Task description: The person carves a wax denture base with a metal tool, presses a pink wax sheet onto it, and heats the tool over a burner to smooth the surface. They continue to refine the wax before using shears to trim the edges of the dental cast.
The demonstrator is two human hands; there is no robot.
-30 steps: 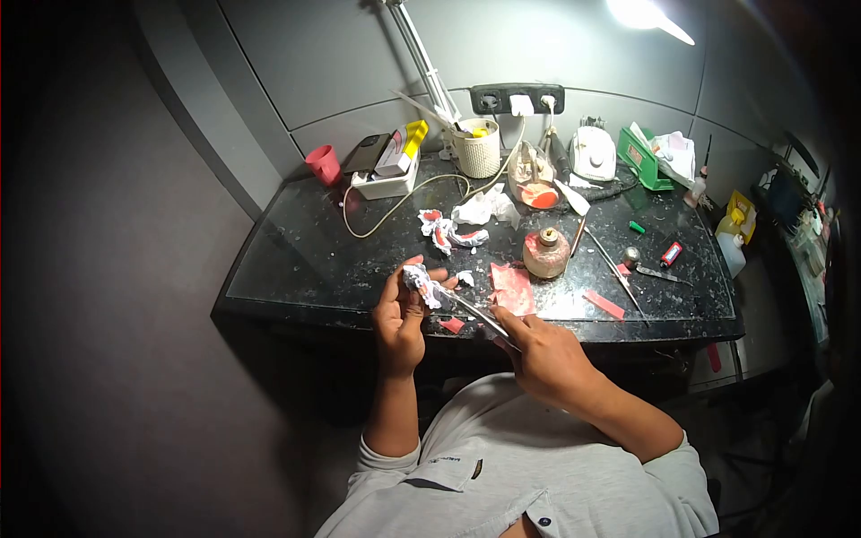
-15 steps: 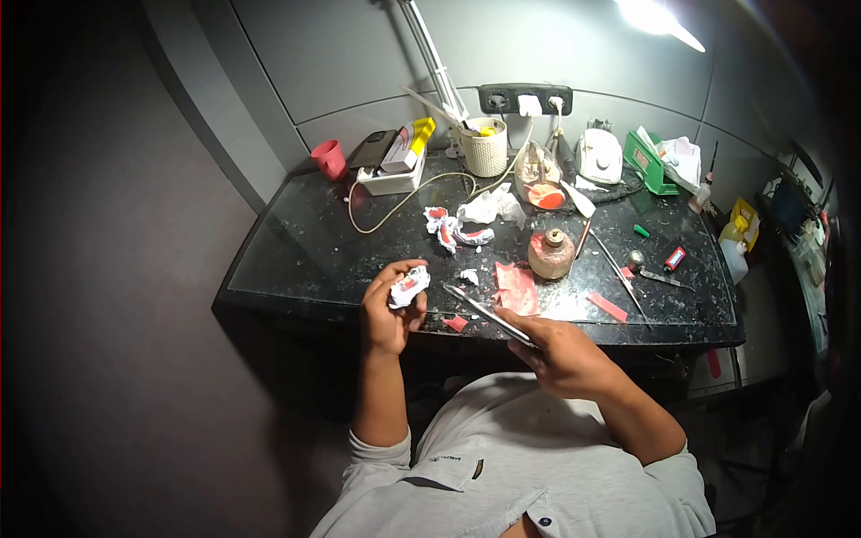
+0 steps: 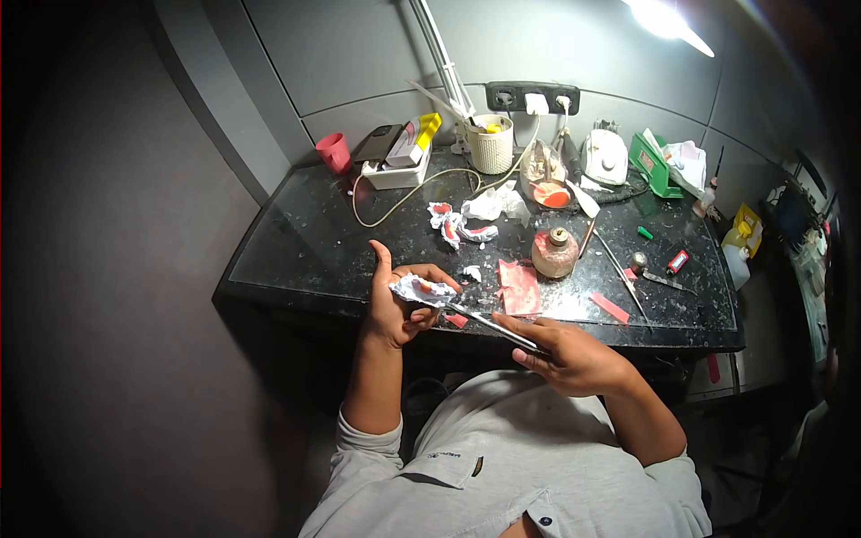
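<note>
dental cast (image 3: pixel 421 290): white-pink; held flat | metal tool (image 3: pixel 489 325): slanted; tip at cast

Grey panelled wall (image 3: pixel 359 54), dark worktop (image 3: pixel 296 251)

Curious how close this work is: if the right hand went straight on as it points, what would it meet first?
The right hand points up-left along its slim metal tool; first in line is the white and red dental cast in the left hand. The tip seems already there, depth unclear.
</note>
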